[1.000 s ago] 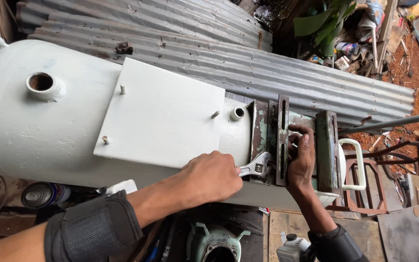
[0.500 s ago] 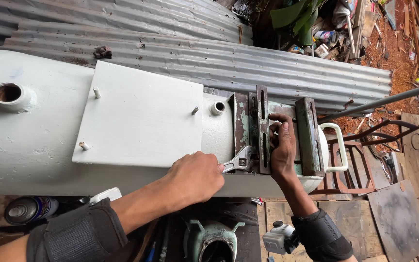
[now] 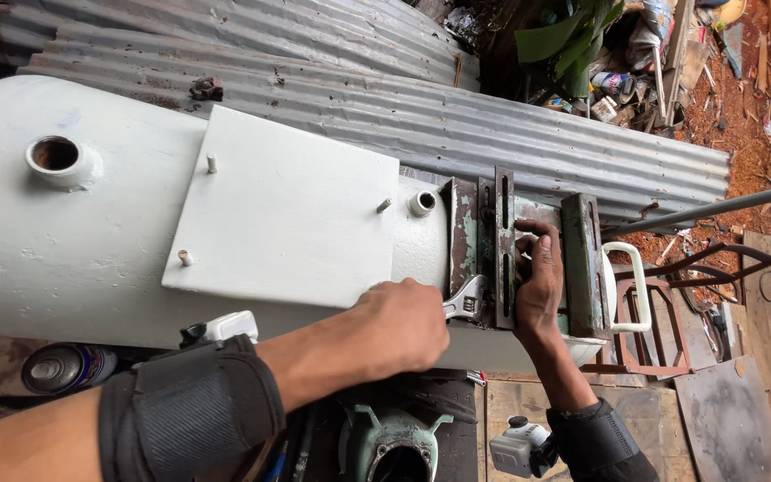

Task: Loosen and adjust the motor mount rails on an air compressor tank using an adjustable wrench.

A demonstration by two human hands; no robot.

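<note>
Gripping the adjustable wrench at centre frame, we are closing our left hand fully around its handle, so only the steel jaw end is showing past the knuckles. Its head is sitting against the rusty slotted bracket bolted onto the white tank, just right of the flat white plate. Our right hand is resting on the bracket, fingers curled over its upper edge and pressing on it, with nothing else in its grip.

We are judging the wrench to be heavy for its size, stiff and smooth, likely slippery if oily; the far end of the handle is the best place to hold for leverage. The tank and bracket look rigid and too heavy to shift.

We cannot make out the nut or bolt the jaw is meeting, since the bracket and our hands are hiding it. Corrugated sheeting is filling the upper frame.
</note>
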